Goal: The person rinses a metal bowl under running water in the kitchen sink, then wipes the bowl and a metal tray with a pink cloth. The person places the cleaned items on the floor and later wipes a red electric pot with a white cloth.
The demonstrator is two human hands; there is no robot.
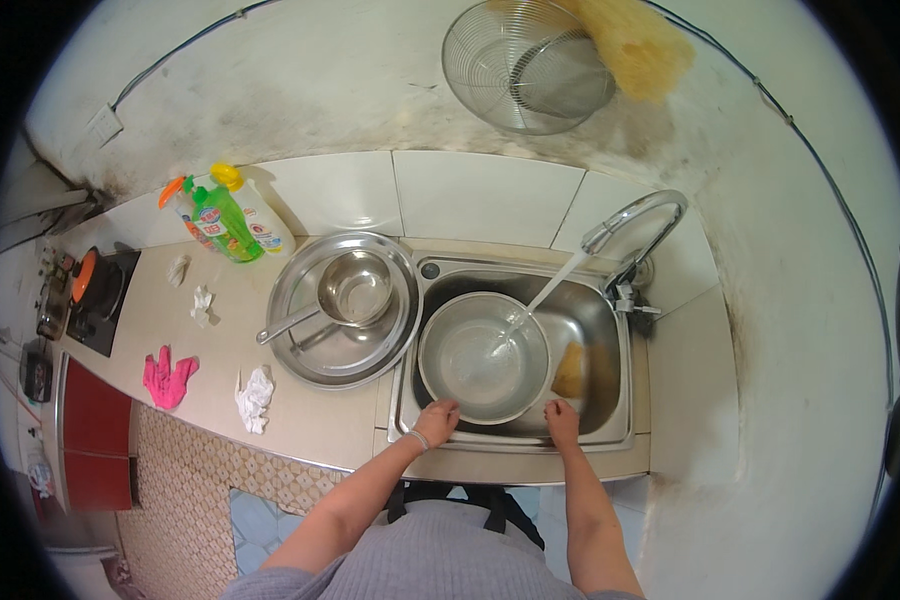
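Water runs from a chrome faucet into a round metal basin, which sits in the left part of a stainless steel sink. At the basin's lower left rim is my left hand, a bracelet on its wrist; whether its fingers grip the rim cannot be told. My right hand is by the basin's lower right side, over the sink's near part, its fingers curled; nothing is plainly seen in them. A yellow-brown sponge or cloth lies in the sink, right of the basin.
Left of the sink, a large metal pan holds a long-handled metal saucepan. Several detergent bottles stand against the tiles. A pink cloth and crumpled white cloths or papers lie on the counter. A wire strainer hangs above.
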